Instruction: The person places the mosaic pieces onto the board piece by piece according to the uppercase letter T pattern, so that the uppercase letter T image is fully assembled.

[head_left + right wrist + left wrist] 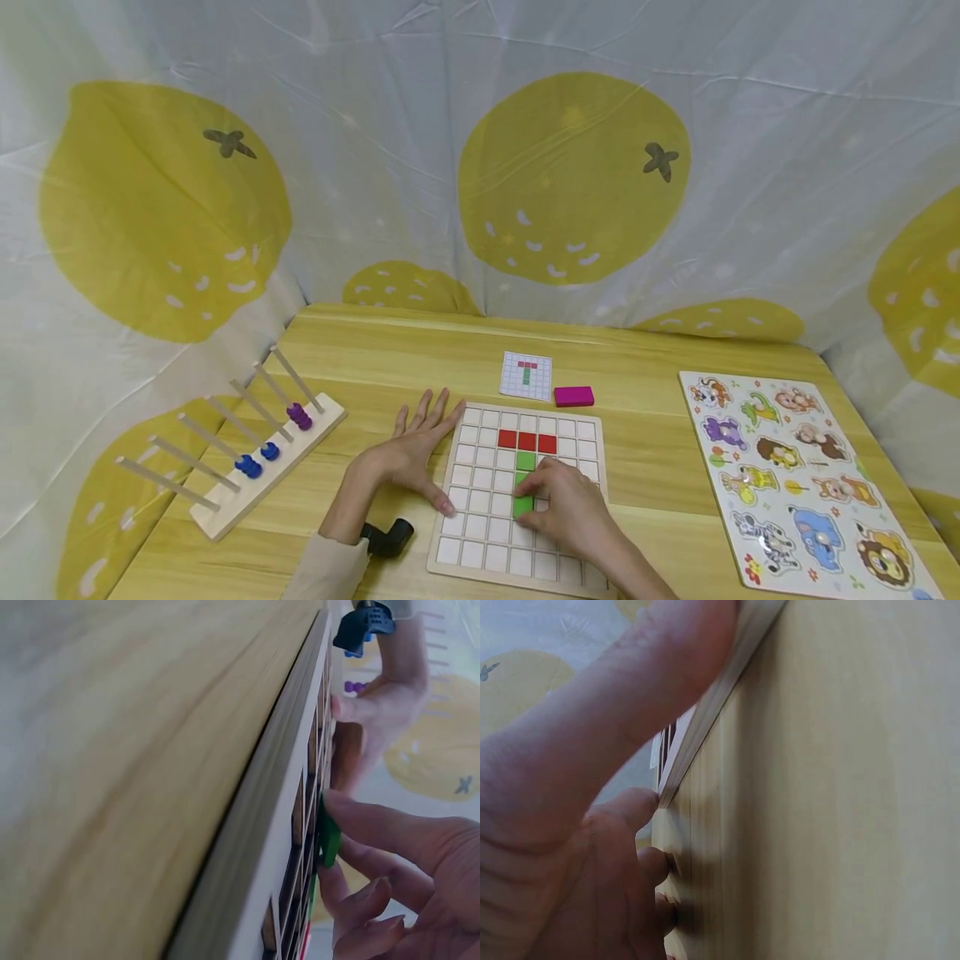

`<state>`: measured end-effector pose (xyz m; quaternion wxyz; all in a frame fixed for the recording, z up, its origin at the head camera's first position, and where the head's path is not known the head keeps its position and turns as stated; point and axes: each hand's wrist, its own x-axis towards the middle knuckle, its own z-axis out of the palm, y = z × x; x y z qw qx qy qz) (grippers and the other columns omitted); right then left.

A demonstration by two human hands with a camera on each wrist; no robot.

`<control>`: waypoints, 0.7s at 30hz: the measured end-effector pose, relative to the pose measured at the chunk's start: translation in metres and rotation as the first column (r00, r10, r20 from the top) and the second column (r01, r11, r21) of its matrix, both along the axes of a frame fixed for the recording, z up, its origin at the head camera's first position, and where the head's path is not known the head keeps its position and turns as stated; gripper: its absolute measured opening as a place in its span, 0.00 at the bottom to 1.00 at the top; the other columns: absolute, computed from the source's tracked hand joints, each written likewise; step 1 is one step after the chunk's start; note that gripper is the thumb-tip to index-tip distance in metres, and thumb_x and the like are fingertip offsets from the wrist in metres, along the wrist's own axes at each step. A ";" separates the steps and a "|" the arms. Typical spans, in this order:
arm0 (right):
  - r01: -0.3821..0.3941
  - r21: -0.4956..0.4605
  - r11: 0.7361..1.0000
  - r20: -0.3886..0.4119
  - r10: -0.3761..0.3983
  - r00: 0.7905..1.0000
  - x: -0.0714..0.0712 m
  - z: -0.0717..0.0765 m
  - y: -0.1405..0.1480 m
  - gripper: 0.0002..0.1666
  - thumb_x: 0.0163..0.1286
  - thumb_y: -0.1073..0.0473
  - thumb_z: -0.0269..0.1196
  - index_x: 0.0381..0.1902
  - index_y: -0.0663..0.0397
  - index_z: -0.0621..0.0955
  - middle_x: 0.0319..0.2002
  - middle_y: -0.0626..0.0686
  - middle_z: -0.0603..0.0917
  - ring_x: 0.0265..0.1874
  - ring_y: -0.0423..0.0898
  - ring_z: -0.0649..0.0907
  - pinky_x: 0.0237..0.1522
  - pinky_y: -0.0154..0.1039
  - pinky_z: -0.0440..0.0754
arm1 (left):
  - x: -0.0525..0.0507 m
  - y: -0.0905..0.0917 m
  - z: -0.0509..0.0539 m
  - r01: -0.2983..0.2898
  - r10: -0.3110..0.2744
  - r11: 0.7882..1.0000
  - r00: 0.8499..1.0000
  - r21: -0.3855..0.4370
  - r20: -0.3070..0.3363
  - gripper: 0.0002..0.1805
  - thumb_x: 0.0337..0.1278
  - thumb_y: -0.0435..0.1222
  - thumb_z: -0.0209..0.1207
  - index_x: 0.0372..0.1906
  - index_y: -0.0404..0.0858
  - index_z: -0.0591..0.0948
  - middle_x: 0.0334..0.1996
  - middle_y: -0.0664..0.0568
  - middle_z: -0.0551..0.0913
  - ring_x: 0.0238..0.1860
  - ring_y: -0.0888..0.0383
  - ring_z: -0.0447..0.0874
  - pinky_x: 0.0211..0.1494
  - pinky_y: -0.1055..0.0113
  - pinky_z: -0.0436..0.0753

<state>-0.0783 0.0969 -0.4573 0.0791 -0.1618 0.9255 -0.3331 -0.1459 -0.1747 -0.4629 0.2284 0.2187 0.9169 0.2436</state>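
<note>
A wooden grid board [468,525] with pale square cells lies on the table. My left hand [405,454] is spread at the board's left side; its thumb and index finger touch the edge. On the board sit a row of red squares [527,442] and, below the middle one, a green square [526,460]. My right hand [570,504] pinches a green block [328,836] between thumb and fingers, in the column under that square. In the right wrist view the block stands slightly tilted at the grid surface. The right fingers hide part of it.
A pattern card [526,376] showing a red and green T and a magenta block [573,397] lie beyond the board. To the left stands a peg rack [262,479] with blue and purple beads. An animal puzzle board [810,483] lies at right.
</note>
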 end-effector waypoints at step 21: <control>-0.024 -0.042 0.999 0.035 0.026 0.999 -0.004 -0.003 0.006 0.14 0.47 0.56 0.84 0.33 0.43 0.92 0.32 0.39 0.82 0.33 0.37 0.80 0.33 0.31 0.72 | 0.000 -0.001 -0.001 0.012 -0.012 1.000 1.000 -0.008 -0.024 0.82 0.28 0.57 0.84 0.85 0.43 0.40 0.83 0.38 0.26 0.83 0.35 0.18 0.80 0.30 0.26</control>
